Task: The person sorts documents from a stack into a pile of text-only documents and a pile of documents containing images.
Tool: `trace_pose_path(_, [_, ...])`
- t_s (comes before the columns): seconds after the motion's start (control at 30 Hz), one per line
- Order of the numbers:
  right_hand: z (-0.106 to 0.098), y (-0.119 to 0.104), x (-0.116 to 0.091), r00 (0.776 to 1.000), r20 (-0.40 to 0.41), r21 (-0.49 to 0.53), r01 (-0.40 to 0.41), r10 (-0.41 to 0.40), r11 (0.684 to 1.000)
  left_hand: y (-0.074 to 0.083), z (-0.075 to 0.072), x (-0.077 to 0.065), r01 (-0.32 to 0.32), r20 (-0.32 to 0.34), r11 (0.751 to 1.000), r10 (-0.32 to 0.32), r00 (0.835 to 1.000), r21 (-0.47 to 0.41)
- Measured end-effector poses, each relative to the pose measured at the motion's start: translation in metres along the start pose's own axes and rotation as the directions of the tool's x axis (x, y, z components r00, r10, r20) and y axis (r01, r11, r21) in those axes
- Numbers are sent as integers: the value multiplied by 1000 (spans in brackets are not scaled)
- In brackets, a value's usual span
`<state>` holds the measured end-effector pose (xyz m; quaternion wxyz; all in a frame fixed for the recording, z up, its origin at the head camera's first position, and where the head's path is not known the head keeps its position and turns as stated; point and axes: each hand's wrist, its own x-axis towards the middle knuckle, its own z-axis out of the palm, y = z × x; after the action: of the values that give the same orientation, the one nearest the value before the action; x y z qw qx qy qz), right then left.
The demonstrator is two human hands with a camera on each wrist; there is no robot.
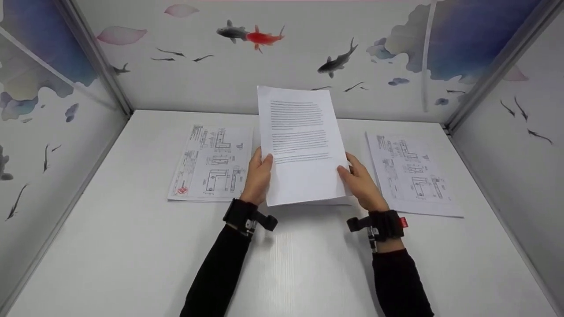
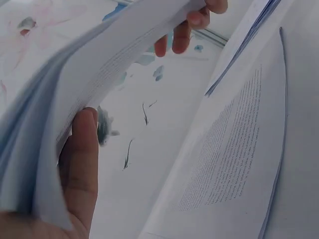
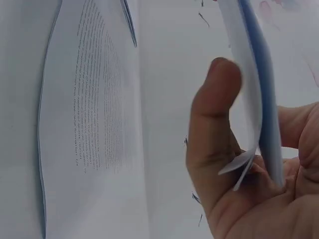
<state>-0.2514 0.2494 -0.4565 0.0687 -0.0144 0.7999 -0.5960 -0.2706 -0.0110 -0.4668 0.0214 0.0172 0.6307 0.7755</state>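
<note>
A small stack of printed paper sheets (image 1: 304, 180) is held up off the table, tilted toward me, with lines of text on the top sheet. My left hand (image 1: 257, 178) grips its left edge, thumb on the front. On the right edge, my right hand (image 1: 363, 182) pinches the sheets between thumb and fingers. The left wrist view shows the held sheets (image 2: 99, 64) bowed and slightly fanned apart. In the right wrist view, a corner of the sheets (image 3: 266, 109) sits within the curled right hand (image 3: 212, 129). Below lies another text-printed stack (image 2: 224, 149), mostly hidden in the head view.
A stack of technical drawings (image 1: 211, 163) with a red mark lies left of the hands on the white table (image 1: 110, 246). Another drawing stack (image 1: 410, 171) lies to the right. Walls painted with fish (image 1: 264, 37) enclose the table's back and sides.
</note>
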Motion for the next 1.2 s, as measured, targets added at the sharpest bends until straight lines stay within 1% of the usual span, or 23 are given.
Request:
trace_pose_path(0.1, [3, -2, -1, 999, -37, 11, 19, -19, 1000, -1, 2, 0, -6, -20, 1000, 7, 1000, 23])
trace_pose_path(0.17, [5, -2, -1, 997, -77, 4, 29, -29, 1000, -2, 3, 0, -4, -20, 998, 5, 1000, 58])
trace_pose_path(0.3, [7, 0, 1, 984, -174, 4, 32, -31, 999, -2, 3, -1, 13, 29, 990, -17, 999, 140])
trace_pose_path(0.37, [5, 2, 2, 975, -223, 19, 22, -17, 1000, -1, 2, -2, 37, 65, 981, -50, 997, 191])
trace_pose_path(0.43, [3, 4, 2, 967, -255, 29, 0, 7, 1000, -1, 0, -3, 67, 105, 968, -94, 990, 242])
trace_pose_path(0.5, [1, 6, 3, 961, -275, 33, -26, 34, 999, 0, -2, -4, 98, 140, 953, -143, 980, 287])
trace_pose_path(0.57, [0, 8, 4, 956, -286, 30, -53, 59, 998, 0, -4, -4, 126, 172, 942, -186, 967, 310])
trace_pose_path(0.63, [0, 9, 6, 954, -293, 23, -62, 66, 998, -1, -6, -4, 144, 187, 938, -210, 960, 315])
trace_pose_path(0.73, [0, 12, 9, 958, -280, -6, -57, 53, 998, -4, -8, -4, 160, 178, 946, -216, 960, 281])
trace_pose_path(0.8, [-2, 15, 10, 971, -231, -46, -67, 54, 997, -6, -9, -4, 167, 163, 952, -213, 963, 258])
trace_pose_path(0.87, [-4, 18, 11, 981, -173, -93, -99, 82, 991, -9, -11, -3, 175, 146, 953, -215, 966, 247])
trace_pose_path(0.97, [-10, 22, 11, 985, -111, -182, -150, 131, 972, -14, -12, -2, 178, 132, 946, -220, 967, 271])
trace_pose_path(1.03, [-12, 25, 11, 983, -117, -244, -166, 141, 955, -17, -12, -1, 151, 122, 926, -204, 971, 346])
trace_pose_path(1.07, [-13, 26, 10, 983, -126, -280, -164, 133, 946, -18, -12, -1, 136, 118, 912, -195, 974, 387])
trace_pose_path(1.13, [-14, 29, 10, 983, -145, -362, -155, 108, 919, -22, -10, 0, 110, 108, 879, -179, 978, 465])
trace_pose_path(1.2, [-14, 33, 9, 984, -159, -430, -141, 79, 892, -26, -7, 0, 80, 101, 837, -159, 982, 541])
